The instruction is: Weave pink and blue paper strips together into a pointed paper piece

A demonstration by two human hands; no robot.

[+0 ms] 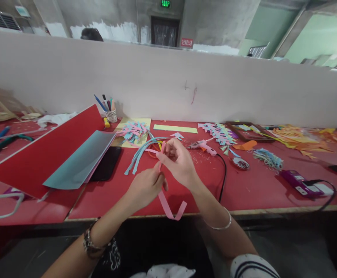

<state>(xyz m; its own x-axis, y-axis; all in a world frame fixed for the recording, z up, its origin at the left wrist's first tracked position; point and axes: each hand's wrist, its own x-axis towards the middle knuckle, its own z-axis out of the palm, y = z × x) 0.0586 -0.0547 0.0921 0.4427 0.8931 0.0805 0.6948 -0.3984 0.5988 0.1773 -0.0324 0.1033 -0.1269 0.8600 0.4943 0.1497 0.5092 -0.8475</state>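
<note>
Between my two hands is a pink paper strip point(166, 204), its folded lower end hanging past the table's front edge. My left hand point(147, 185) pinches it from below, fingers curled. Just above, my right hand point(180, 160) grips the strip's upper part between thumb and fingers. Blue paper strips point(138, 156) fan out on the table behind my left hand. Right of my right hand lies a pink glue gun point(205, 146) with a black cord.
A black phone point(106, 164) lies left, beside blue paper point(78, 164) and a red board point(61, 148). A pen cup point(110, 114) stands behind. Paper fringe bundles point(219, 133), scissors point(239, 161) and a purple power strip point(300, 184) are on the right. A pale partition point(157, 85) rises at the back.
</note>
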